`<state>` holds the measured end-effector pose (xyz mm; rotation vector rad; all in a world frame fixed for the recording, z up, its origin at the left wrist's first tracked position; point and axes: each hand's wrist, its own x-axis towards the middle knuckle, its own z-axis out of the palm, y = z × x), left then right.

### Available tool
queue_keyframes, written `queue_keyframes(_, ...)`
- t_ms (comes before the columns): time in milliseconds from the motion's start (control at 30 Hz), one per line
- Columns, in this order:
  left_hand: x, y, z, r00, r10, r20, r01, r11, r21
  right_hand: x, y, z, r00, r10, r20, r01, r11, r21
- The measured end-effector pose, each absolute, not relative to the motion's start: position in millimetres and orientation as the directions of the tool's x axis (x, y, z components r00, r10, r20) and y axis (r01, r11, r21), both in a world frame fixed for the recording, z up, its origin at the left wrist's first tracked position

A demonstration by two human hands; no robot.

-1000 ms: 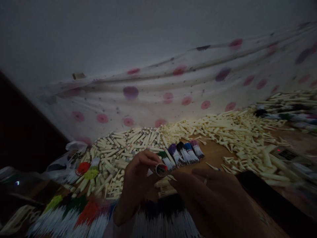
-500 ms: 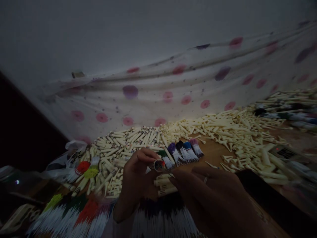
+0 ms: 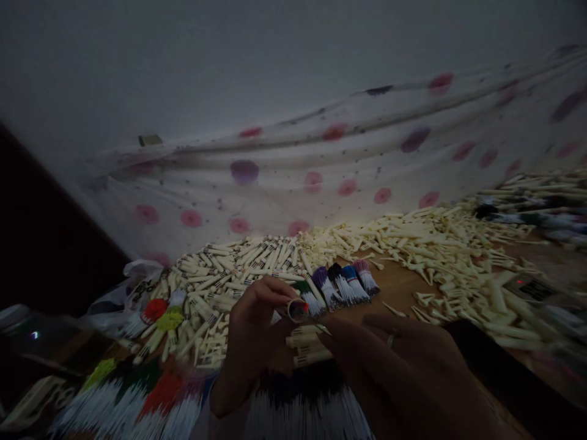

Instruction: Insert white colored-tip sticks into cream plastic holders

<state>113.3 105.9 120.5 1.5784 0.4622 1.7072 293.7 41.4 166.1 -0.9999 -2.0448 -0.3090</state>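
Left hand (image 3: pixel 254 330) — grip pinching a tube (image 3: pixel 298 310) above the table (image 3: pixel 394 278), open mouth facing the viewer, long axis foreshortened; right hand (image 3: pixel 389 360) — grip pinching a slim rod (image 3: pixel 323 328), angled up-left toward the tube.

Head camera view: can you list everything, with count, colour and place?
Hollow tube: one, pale, centre
Thin stick: one, light, beside the tube
Striped tubes: many, cream, mostly rear left
Plain pieces: many, cream, mostly rear right
Small bundles: about five, white with coloured ends, centre
Stick clusters: several, white with coloured ends, foreground
Tufts: two, red and yellow, left
Plastic bag: one, whitish, left
Container: one, dark, left
Device: one, dark with red light, right
Slab: one, black, lower right
Spotted sheet: one, whitish, back
Wall: one, grey, behind
Tabletop: one, brown, beneath
Left hand: one, bare, holding the tube
Right hand: one, bare, at the stick
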Motion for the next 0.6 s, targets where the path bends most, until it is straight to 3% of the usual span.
queue_keyframes(367,117.8,104.3,126.9,0.043,0.691,0.722,-0.247,-0.692,0.678,293.5,42.8,160.9,-0.359,0.568,0.741,0.749,0.649,-0.134)
queue_keyframes(600,121.6,104.9,116.3,-0.192,0.635,0.748,-0.087,-0.770,0.632,293.6,38.6,149.6,-0.225,0.660,0.717,0.727,0.604,-0.328)
